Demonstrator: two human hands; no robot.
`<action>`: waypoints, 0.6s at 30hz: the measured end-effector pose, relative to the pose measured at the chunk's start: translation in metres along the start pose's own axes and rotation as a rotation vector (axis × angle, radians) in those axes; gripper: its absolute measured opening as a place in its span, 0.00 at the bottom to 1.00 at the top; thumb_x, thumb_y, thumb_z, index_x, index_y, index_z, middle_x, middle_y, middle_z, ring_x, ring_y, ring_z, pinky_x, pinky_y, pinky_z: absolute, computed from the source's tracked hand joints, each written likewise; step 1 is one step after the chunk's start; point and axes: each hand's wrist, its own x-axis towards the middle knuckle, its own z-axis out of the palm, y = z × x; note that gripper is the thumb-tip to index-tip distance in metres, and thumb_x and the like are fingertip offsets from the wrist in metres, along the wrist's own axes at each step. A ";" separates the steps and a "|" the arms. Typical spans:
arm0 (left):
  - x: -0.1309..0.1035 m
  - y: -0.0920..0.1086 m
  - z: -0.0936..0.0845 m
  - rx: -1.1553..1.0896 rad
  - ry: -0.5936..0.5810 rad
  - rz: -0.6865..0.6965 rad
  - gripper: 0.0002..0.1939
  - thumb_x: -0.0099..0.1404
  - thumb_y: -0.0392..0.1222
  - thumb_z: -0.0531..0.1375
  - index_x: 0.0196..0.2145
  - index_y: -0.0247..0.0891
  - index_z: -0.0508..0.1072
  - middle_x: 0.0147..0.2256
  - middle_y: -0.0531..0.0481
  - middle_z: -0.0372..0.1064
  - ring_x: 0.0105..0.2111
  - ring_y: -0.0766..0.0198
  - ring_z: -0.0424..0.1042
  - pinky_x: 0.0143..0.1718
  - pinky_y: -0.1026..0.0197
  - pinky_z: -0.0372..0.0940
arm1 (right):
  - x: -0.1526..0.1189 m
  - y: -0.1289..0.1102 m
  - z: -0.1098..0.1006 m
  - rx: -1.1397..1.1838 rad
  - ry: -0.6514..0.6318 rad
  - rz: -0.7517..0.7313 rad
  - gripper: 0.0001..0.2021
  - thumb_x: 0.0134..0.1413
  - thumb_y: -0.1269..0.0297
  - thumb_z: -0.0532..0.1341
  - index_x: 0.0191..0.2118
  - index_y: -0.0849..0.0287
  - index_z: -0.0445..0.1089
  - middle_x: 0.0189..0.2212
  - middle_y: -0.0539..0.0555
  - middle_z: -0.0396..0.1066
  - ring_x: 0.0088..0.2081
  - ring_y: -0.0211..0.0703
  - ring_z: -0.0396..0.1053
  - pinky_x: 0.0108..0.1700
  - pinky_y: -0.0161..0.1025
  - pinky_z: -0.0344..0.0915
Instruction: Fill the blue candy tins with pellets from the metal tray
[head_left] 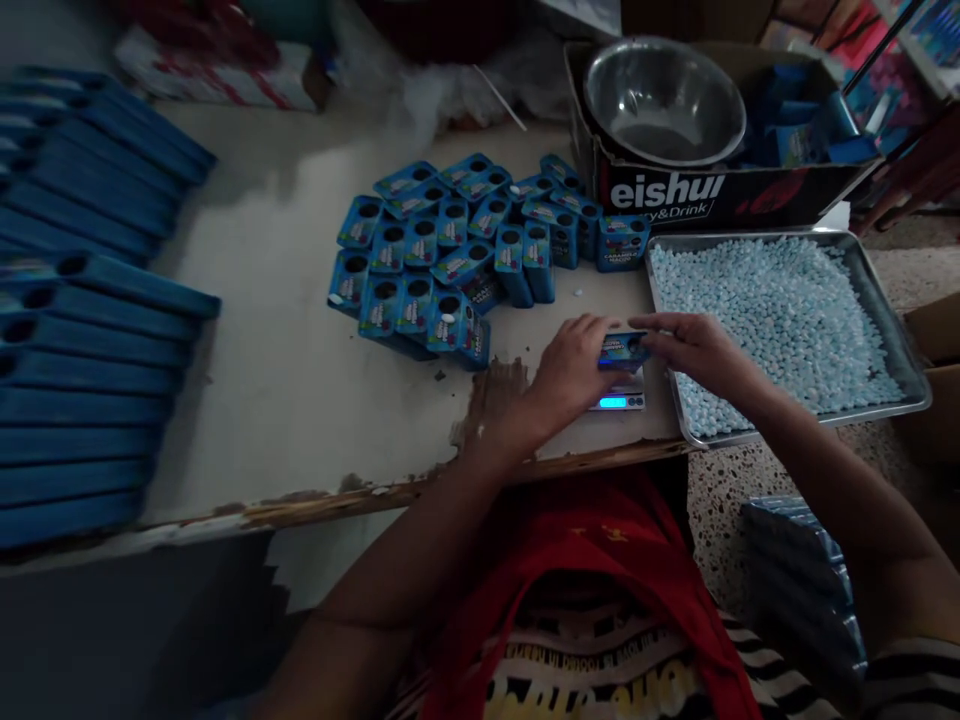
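Both of my hands are on one small blue candy box [624, 347], just above a digital scale [634, 400] with a lit blue display. My left hand [574, 360] grips the box's left side, fingers curled around it. My right hand [686, 345] pinches its right end, thumb and fingertips close together. A metal tray [919, 392] of pale blue and white candies [780, 310] lies beside my right hand and under that forearm. Beyond my left hand stands a cluster of similar blue boxes [420, 240], several with round dark holes in their tops.
Rows of flat blue cartons [90, 370] lie along the table's left side. A steel bowl [664, 105] sits on a black cardboard box [780, 195] behind the tray. The table's front edge [420, 492] is chipped wood. Silvery-blue packs [802, 570] lie low at the right.
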 end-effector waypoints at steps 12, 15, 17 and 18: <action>-0.014 -0.083 -0.229 0.206 0.566 0.021 0.33 0.55 0.40 0.83 0.56 0.37 0.80 0.52 0.50 0.81 0.51 0.57 0.79 0.63 0.52 0.74 | 0.056 -0.013 0.035 0.000 0.040 -0.087 0.19 0.66 0.49 0.68 0.49 0.59 0.85 0.21 0.45 0.58 0.23 0.35 0.52 0.27 0.37 0.47; 0.003 -0.162 -0.316 0.369 0.611 -0.269 0.44 0.44 0.32 0.85 0.58 0.34 0.78 0.57 0.50 0.81 0.54 0.59 0.76 0.71 0.47 0.69 | 0.090 -0.026 0.095 -0.554 -0.098 -0.268 0.20 0.75 0.55 0.60 0.63 0.53 0.81 0.27 0.51 0.74 0.28 0.42 0.67 0.33 0.39 0.55; 0.013 -0.214 -0.349 0.343 0.586 -0.434 0.41 0.47 0.33 0.84 0.57 0.33 0.76 0.55 0.52 0.82 0.49 0.64 0.74 0.71 0.46 0.68 | 0.110 -0.036 0.123 -0.937 -0.183 -0.341 0.21 0.77 0.62 0.58 0.68 0.48 0.77 0.38 0.55 0.84 0.36 0.47 0.76 0.36 0.40 0.57; 0.016 -0.238 -0.358 0.315 0.560 -0.452 0.38 0.50 0.35 0.84 0.56 0.32 0.76 0.52 0.54 0.83 0.46 0.66 0.73 0.70 0.48 0.69 | 0.118 -0.039 0.132 -1.075 -0.225 -0.365 0.22 0.78 0.64 0.57 0.69 0.47 0.76 0.44 0.56 0.86 0.40 0.49 0.78 0.37 0.41 0.57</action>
